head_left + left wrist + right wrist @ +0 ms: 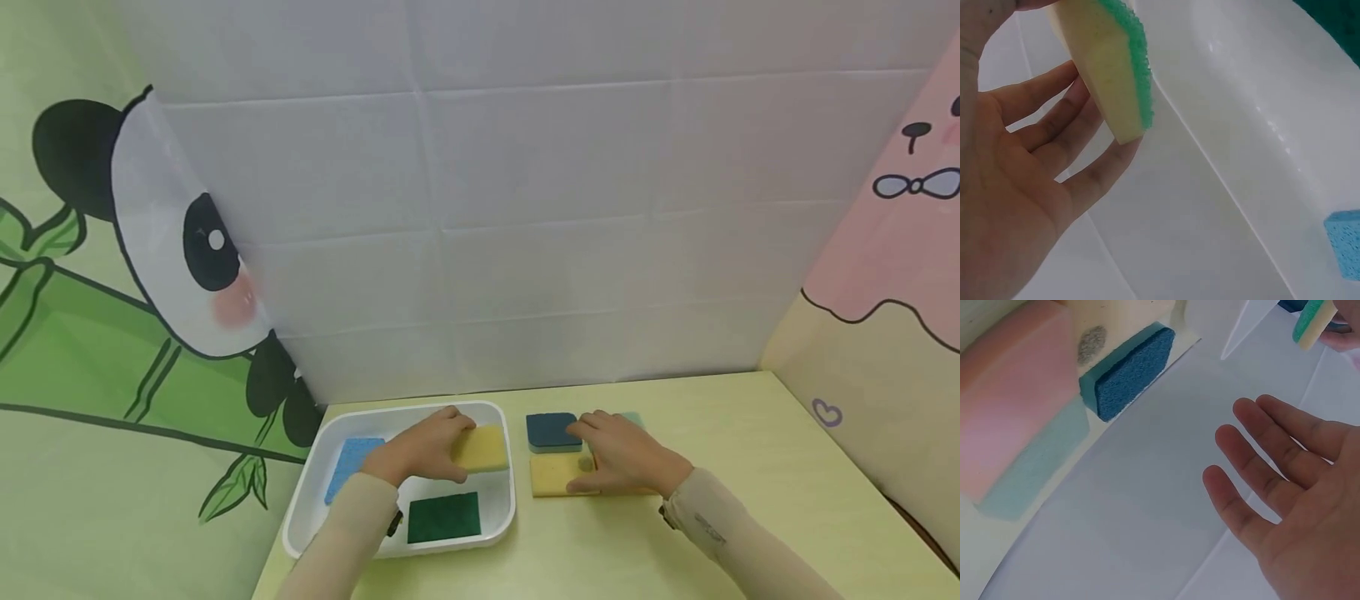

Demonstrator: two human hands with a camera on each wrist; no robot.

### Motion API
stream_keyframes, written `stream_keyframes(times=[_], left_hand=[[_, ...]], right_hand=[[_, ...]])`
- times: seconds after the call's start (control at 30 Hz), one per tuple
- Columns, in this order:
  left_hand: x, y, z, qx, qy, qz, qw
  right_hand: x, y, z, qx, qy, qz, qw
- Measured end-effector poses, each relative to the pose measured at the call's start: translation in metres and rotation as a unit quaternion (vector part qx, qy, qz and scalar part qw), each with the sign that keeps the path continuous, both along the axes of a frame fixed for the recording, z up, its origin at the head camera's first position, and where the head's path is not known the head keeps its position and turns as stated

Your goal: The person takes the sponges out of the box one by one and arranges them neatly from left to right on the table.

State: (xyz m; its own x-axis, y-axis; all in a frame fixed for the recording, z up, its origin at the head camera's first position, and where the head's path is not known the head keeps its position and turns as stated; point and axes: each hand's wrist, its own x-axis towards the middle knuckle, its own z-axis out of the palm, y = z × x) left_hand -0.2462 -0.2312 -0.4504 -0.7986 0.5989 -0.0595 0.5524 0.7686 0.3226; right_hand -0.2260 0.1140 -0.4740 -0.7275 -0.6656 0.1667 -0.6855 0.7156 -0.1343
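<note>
My left hand (427, 446) grips a yellow sponge (482, 448) between thumb and fingers, over the right part of a white tray (495, 500). In the left wrist view, that sponge shows a green scouring layer (1141, 75). My right hand (622, 454) hovers over the sponges to the right of the tray, its fingers apart and slightly bent, holding nothing. Nearest it are a yellow sponge (555, 475) and a dark blue sponge (553, 433). A pale green piece (633, 418) shows behind that hand. The right wrist view also shows a pink sponge (1022, 394).
Inside the tray lie a light blue sponge (352, 467) at the left and a dark green pad (444, 517) at the front. A pale yellow table (750, 467) carries everything. White cloth (525, 208) hangs behind it, with printed cloths at both sides.
</note>
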Motion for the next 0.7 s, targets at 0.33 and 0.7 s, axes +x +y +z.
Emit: stream_keyframes(times=[0.33, 0.7], left_hand=[[0.000, 0.037, 0.006, -0.015, 0.003, -0.027, 0.9995], [-0.002, 0.074, 0.003, -0.047, 0.024, -0.057, 0.9969]], right_hand=[[-0.011, -0.011, 0.005, 0.003, 0.001, 0.009, 1.000], [-0.020, -0.024, 0.005, -0.006, 0.022, 0.037, 0.999]])
